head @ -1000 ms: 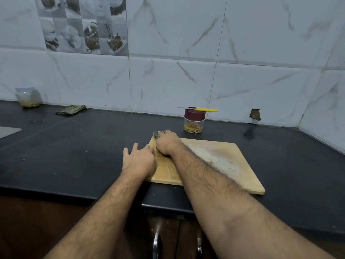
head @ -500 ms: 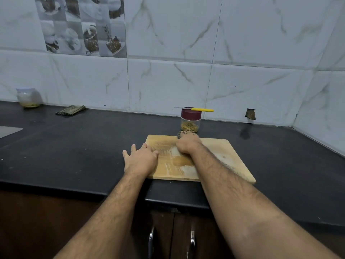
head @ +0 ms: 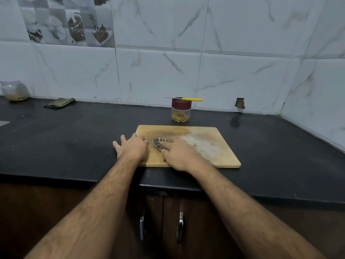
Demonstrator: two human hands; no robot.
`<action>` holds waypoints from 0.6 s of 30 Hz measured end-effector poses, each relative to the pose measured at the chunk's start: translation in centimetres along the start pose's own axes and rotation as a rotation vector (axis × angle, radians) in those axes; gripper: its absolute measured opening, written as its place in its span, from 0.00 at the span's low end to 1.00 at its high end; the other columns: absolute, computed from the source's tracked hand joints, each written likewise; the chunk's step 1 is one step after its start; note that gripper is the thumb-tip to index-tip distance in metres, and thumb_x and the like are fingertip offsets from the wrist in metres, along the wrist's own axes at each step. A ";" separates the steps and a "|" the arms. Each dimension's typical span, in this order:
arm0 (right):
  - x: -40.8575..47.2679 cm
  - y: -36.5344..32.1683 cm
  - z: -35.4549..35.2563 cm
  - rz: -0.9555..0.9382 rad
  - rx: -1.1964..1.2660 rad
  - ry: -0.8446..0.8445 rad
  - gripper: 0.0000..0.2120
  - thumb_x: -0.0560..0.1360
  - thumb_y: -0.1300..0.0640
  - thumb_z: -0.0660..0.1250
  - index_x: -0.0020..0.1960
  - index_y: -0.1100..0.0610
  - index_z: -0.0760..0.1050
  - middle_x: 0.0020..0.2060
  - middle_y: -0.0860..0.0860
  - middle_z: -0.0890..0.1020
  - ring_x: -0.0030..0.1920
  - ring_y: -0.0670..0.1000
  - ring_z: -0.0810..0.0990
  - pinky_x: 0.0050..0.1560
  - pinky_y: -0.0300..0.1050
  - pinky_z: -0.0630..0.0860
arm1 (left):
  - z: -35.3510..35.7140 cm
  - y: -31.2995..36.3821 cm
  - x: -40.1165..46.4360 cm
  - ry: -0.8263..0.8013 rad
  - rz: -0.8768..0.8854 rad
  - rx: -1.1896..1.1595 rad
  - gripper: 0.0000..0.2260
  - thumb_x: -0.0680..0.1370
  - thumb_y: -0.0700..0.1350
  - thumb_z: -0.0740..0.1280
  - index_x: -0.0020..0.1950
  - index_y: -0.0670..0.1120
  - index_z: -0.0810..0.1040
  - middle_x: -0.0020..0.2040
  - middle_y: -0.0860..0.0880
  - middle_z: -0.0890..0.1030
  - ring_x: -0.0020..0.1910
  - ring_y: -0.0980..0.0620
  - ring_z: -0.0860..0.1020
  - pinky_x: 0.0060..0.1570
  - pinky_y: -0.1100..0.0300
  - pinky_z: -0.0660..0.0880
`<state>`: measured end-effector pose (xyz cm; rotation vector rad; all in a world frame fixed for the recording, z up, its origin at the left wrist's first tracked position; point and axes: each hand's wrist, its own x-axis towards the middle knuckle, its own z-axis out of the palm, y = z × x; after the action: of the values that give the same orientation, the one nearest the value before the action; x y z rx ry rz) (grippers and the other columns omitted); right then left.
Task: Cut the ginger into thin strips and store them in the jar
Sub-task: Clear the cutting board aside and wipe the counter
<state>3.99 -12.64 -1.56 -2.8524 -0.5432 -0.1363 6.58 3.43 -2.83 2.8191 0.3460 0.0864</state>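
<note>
A wooden cutting board lies on the black counter, with a pale wet smear on its right half. My right hand presses a small striped cloth onto the board's left-middle, fingers stretched over it. My left hand rests flat on the board's left edge, fingers spread. Behind the board stands a clear jar with a maroon lid and ginger strips at its bottom. A yellow-handled knife lies across the lid.
A folded dark cloth lies at the back left, near a clear container against the tiled wall. A hole shows in the wall at the right. Cabinet doors with metal handles are below the counter edge.
My right hand has slid the striped cloth from the board's far edge near the jar back toward me and to the left. My left hand has stayed on the board's left edge.
</note>
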 end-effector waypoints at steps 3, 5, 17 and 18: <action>1.8 2.5 -1.1 0.108 -0.019 -0.026 0.24 0.82 0.49 0.53 0.77 0.48 0.63 0.76 0.55 0.65 0.73 0.57 0.64 0.73 0.51 0.64 | 0.1 -0.2 0.1 -0.002 0.051 0.012 0.19 0.85 0.50 0.48 0.74 0.55 0.67 0.80 0.52 0.56 0.80 0.42 0.47 0.74 0.34 0.43; 3.7 3.1 -1.3 0.196 -0.038 -0.027 0.25 0.81 0.52 0.52 0.79 0.50 0.60 0.77 0.58 0.62 0.75 0.57 0.60 0.75 0.52 0.61 | 0.0 -0.3 -0.1 -0.004 0.063 0.017 0.19 0.85 0.50 0.48 0.74 0.54 0.67 0.81 0.51 0.55 0.80 0.42 0.46 0.75 0.35 0.43; 6.2 0.3 -0.9 0.155 -0.044 -0.024 0.21 0.80 0.58 0.58 0.72 0.54 0.72 0.68 0.54 0.75 0.64 0.54 0.76 0.60 0.44 0.74 | 0.3 0.1 -0.2 0.030 -0.022 -0.008 0.19 0.84 0.51 0.47 0.72 0.55 0.69 0.80 0.50 0.57 0.79 0.41 0.49 0.74 0.35 0.44; 5.3 0.0 -0.7 0.138 -0.019 -0.020 0.22 0.80 0.58 0.58 0.73 0.53 0.71 0.69 0.54 0.75 0.65 0.54 0.75 0.62 0.45 0.73 | 0.3 0.2 -0.2 0.024 -0.036 -0.006 0.19 0.85 0.51 0.47 0.72 0.55 0.69 0.80 0.50 0.57 0.79 0.41 0.49 0.74 0.35 0.44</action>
<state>8.89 -10.99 -0.16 -2.9008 -0.3483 -0.0890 6.46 3.10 -3.05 2.8066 0.4011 0.1140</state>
